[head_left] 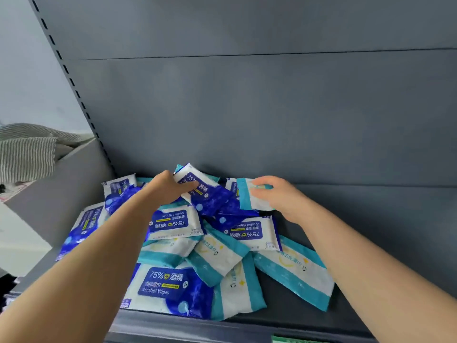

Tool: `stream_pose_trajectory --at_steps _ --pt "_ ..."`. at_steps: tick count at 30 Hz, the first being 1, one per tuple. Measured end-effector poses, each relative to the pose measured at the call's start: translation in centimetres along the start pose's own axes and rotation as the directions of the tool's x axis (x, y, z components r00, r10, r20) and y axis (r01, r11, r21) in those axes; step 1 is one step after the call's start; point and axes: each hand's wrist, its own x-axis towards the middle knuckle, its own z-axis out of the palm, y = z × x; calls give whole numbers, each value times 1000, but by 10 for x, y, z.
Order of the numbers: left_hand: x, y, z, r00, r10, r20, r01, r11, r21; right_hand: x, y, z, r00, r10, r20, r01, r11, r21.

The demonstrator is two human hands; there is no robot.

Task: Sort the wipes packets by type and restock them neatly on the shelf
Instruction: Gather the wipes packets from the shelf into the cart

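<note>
Nearest me, at the front edge of the dark grey metal shelf [286, 315], a blue-and-white plastic packet of alcohol wipes [165, 284] lies overlapping teal-and-white plastic wipes packets [294, 271]. Both kinds are jumbled in one heap [217, 233] that runs from the front edge to the back, left of the middle. My left hand [169, 188] pinches a blue packet [205, 191] at the back of the heap; my right hand [279, 196] grips a teal packet [247, 199] just beside it. No row of either kind shows, so I judge the sorting barely begun: nearly every packet is left to separate and line up.
</note>
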Motion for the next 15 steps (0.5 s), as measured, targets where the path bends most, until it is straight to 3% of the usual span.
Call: stream_pose_trajectory --at_steps 5,8,11,15 --pt "9 6 1 992 122 12 -120 987 -111 5 -13 14 992 111 -51 -110 994 26" --pt "7 10 2 986 166 -23 -166 952 -256 0 -20 15 984 107 -142 -103 994 38" --pt "2 12 -4 968 241 -73 -250 881 -401 -7 -28 5 967 63 -245 -50 997 59" --pt "-31 17 -21 952 301 56 -184 708 -682 -32 -38 -19 976 61 -210 -26 986 166"
